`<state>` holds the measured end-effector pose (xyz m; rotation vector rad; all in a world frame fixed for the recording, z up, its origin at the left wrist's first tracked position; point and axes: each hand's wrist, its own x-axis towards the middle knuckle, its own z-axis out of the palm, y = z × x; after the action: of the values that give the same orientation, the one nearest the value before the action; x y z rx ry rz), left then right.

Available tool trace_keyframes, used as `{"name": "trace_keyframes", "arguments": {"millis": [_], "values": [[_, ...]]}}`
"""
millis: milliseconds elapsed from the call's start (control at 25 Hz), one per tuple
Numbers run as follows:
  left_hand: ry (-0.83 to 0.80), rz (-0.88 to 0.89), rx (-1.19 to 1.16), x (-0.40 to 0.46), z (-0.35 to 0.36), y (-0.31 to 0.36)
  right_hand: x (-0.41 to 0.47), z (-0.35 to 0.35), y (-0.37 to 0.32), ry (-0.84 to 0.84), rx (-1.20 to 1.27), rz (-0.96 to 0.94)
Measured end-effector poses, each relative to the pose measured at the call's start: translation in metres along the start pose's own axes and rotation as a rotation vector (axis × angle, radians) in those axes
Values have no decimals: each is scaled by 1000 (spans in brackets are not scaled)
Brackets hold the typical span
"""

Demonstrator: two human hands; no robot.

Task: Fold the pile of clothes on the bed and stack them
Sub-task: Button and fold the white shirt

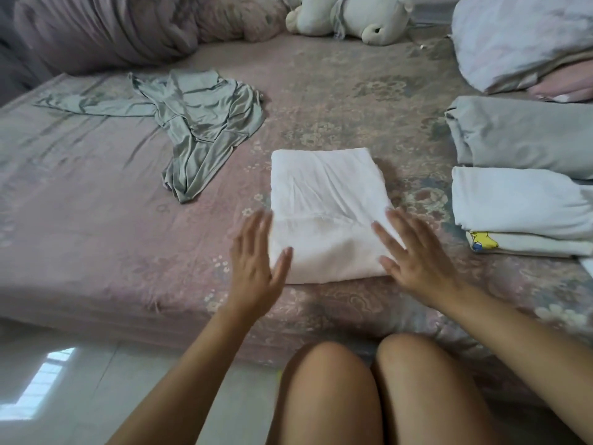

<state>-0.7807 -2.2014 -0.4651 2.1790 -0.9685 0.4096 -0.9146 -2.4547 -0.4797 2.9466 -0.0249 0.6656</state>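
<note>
A folded white garment [324, 203] lies as a neat rectangle on the pink flowered bed [96, 220], right in front of me. My left hand [256, 268] is at its left edge, fingers straight and spread. My right hand [414, 255] lies flat over its lower right corner, fingers straight. Neither hand grips anything. An unfolded grey-green satin garment [199, 123] is spread crumpled to the upper left. At the right stands a stack of folded clothes [519, 207]: a white piece on top of one with a yellow print. Behind it lies a folded grey piece [519, 139].
A bunched mauve blanket [106, 30] and a white plush toy [353, 17] lie at the head of the bed. White and pink pillows [526, 40] sit at the far right. My bare knees [369, 396] are at the bed's near edge, above a shiny tiled floor [80, 380].
</note>
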Motion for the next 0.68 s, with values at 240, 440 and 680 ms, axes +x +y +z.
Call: {"name": "trace_keyframes", "arguments": {"millis": [240, 440, 680], "values": [[-669, 343, 208, -13, 36, -40, 3, 18, 0, -696, 218, -111], [-649, 407, 106, 11, 28, -47, 7, 16, 27, -660, 242, -82], [-463, 499, 37, 2, -5, -36, -4, -16, 24, -660, 402, 44]]}}
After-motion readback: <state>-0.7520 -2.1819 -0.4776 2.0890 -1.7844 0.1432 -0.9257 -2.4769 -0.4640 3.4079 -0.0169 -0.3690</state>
